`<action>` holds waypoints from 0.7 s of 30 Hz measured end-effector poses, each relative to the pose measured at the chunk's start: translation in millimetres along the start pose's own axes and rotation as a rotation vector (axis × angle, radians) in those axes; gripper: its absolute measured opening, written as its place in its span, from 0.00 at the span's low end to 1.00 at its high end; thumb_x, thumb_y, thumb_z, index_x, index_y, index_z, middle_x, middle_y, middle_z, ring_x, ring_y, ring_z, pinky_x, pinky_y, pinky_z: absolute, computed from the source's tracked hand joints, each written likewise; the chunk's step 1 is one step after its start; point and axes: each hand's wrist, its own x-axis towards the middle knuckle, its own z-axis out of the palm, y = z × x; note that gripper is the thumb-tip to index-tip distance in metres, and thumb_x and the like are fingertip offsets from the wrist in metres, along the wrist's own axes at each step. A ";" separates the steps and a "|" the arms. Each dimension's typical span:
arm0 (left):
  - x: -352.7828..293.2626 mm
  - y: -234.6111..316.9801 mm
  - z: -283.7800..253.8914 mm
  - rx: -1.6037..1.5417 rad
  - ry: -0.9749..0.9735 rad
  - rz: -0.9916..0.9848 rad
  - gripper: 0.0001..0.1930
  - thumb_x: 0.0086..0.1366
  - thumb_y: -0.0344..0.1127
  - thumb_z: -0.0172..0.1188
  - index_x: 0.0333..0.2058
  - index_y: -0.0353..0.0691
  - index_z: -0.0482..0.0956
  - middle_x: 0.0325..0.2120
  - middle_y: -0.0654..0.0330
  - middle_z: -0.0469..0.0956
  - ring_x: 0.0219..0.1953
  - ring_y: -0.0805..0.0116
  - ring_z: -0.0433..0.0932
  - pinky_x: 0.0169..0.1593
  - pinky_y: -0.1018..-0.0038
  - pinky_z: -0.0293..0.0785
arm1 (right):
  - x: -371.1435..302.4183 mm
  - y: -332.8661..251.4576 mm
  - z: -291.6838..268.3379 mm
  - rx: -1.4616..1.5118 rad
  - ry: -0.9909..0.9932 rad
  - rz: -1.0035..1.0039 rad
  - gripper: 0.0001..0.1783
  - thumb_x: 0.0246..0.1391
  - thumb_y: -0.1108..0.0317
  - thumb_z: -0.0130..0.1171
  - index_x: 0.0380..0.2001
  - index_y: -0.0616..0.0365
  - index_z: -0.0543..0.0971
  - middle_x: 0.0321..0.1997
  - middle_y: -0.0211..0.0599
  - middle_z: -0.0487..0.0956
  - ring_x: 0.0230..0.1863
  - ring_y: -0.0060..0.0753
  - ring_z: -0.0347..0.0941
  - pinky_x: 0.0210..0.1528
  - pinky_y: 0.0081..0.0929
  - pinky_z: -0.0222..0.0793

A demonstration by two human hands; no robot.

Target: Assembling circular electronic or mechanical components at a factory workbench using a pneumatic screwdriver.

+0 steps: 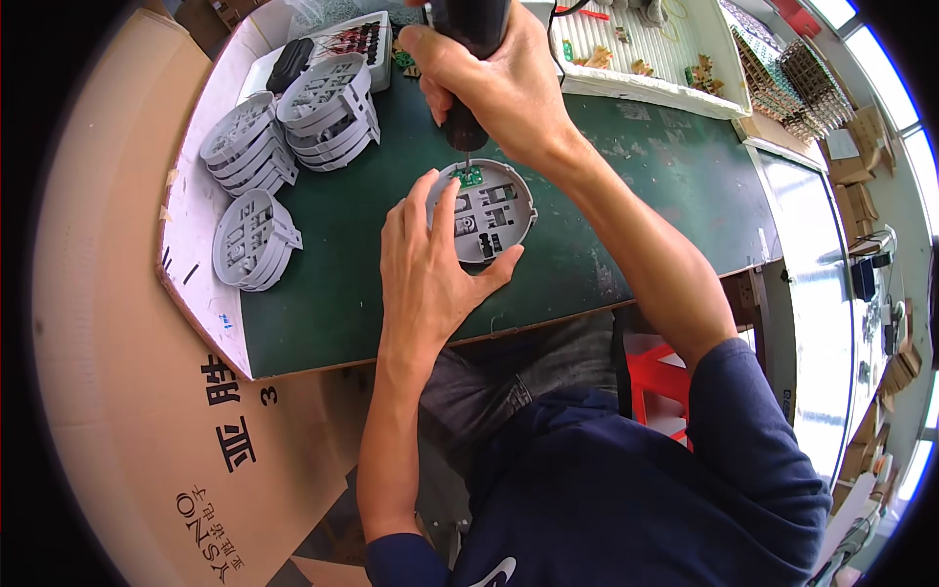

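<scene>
A round grey plastic housing [509, 227] lies on the green work surface in front of me, its compartments facing up. Near its far edge sits a small green circuit board [471, 177]. My left hand [430, 245] rests around the housing, thumb at the near rim and fingertips by the board, steadying it. My right hand [514, 88] is wrapped round a black electric screwdriver [466, 127], held upright. The screwdriver's bit points down onto the circuit board; whether a screw is under the tip is too small to tell.
Stacks of similar grey housings [328, 108] stand at the left. Behind them a white tray [377, 29] holds wired parts. A white foam tray [655, 98] with small parts lies at the far right. Cardboard [117, 293] borders the bench, and a red stool [657, 377] stands beneath.
</scene>
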 end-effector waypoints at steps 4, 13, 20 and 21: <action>0.8 1.0 -0.5 0.004 -0.004 -0.002 0.44 0.56 0.63 0.70 0.58 0.29 0.73 0.61 0.47 0.68 0.58 0.47 0.70 0.62 0.54 0.69 | 1.8 0.7 -1.2 -0.028 -0.047 0.028 0.17 0.60 0.62 0.68 0.40 0.60 0.72 0.22 0.28 0.76 0.18 0.18 0.70 0.20 0.21 0.65; -0.4 -2.5 -1.1 -0.029 0.016 -0.002 0.43 0.55 0.59 0.74 0.59 0.30 0.73 0.60 0.47 0.69 0.59 0.46 0.70 0.61 0.54 0.70 | 4.1 7.2 1.2 -0.076 -0.088 0.024 0.19 0.59 0.60 0.68 0.44 0.59 0.73 0.23 0.29 0.76 0.19 0.18 0.70 0.21 0.22 0.66; 4.8 -4.5 -0.1 -0.090 0.024 0.039 0.43 0.53 0.58 0.75 0.59 0.33 0.73 0.61 0.44 0.69 0.59 0.42 0.71 0.61 0.52 0.70 | 5.5 12.7 2.3 -0.005 -0.059 -0.029 0.21 0.56 0.66 0.71 0.49 0.63 0.76 0.22 0.28 0.77 0.21 0.18 0.75 0.24 0.22 0.70; 5.3 -4.2 1.3 -0.091 0.017 0.041 0.44 0.53 0.58 0.76 0.60 0.33 0.73 0.61 0.44 0.69 0.60 0.41 0.70 0.62 0.51 0.70 | 9.2 16.8 -0.7 -0.040 -0.074 -0.023 0.23 0.55 0.66 0.72 0.49 0.62 0.75 0.24 0.29 0.77 0.22 0.19 0.75 0.25 0.22 0.72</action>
